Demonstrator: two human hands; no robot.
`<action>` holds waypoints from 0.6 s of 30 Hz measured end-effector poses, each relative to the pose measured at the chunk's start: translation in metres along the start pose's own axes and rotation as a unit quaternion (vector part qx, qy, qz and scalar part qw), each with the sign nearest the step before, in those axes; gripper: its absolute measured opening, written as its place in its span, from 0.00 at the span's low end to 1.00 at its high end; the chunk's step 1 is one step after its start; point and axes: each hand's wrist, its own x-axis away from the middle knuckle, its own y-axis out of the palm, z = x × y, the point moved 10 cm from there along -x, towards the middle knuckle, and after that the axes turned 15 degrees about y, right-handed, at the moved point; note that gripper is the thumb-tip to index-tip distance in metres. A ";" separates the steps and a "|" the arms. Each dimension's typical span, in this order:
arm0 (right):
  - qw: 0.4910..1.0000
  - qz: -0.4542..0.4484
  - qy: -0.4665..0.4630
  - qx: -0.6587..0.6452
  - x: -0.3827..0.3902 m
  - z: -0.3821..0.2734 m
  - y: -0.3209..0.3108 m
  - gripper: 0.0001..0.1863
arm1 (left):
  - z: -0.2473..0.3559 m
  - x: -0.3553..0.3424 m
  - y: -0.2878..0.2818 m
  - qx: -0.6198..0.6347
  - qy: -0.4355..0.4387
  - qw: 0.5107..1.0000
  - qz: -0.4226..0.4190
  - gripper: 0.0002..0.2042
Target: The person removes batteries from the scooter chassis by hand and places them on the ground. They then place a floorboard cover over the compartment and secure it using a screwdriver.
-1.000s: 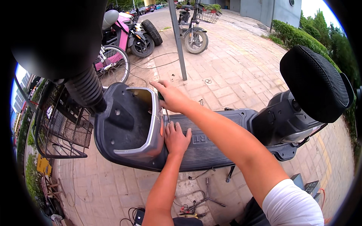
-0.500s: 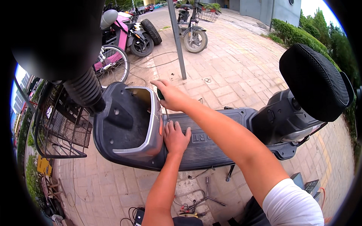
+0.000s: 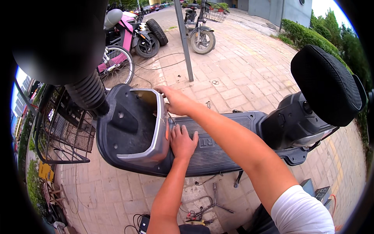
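An electric scooter stands across my view, with a ribbed dark footboard (image 3: 212, 154) in the middle and a grey-trimmed front storage housing (image 3: 130, 130) at left. My right hand (image 3: 177, 102) is closed round a screwdriver (image 3: 171, 118) beside the housing's rear rim. Its handle is mostly hidden by my fingers, and the thin shaft slants down to the footboard. My left hand (image 3: 183, 143) lies on the footboard by the housing's base, fingers spread and fingertips close to the shaft's lower end. What the tip meets is hidden.
The black scooter seat (image 3: 327, 84) rises at right, and a wire basket (image 3: 66, 124) hangs at left. A grey pole (image 3: 184, 43) stands behind. On the paving near me lie a three-armed socket wrench (image 3: 214, 202) and yellow-handled pliers (image 3: 198, 222). Toolboxes (image 3: 321, 193) sit at lower right.
My right hand has turned slightly about the screwdriver, so its green handle no longer shows. My left hand stays at nearly the same place on the footboard.
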 end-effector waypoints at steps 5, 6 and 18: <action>0.995 -0.087 -0.007 -0.053 -0.003 -0.010 0.008 0.41 | -0.006 0.003 0.000 -0.005 -0.005 1.000 -0.006 0.27; 0.993 -0.104 -0.025 -0.054 -0.003 -0.015 0.012 0.41 | -0.006 0.004 0.000 -0.005 -0.007 1.000 -0.006 0.27; 0.985 -0.091 0.054 0.138 -0.013 -0.014 0.003 0.27 | -0.012 0.009 -0.001 -0.005 -0.013 1.000 -0.013 0.28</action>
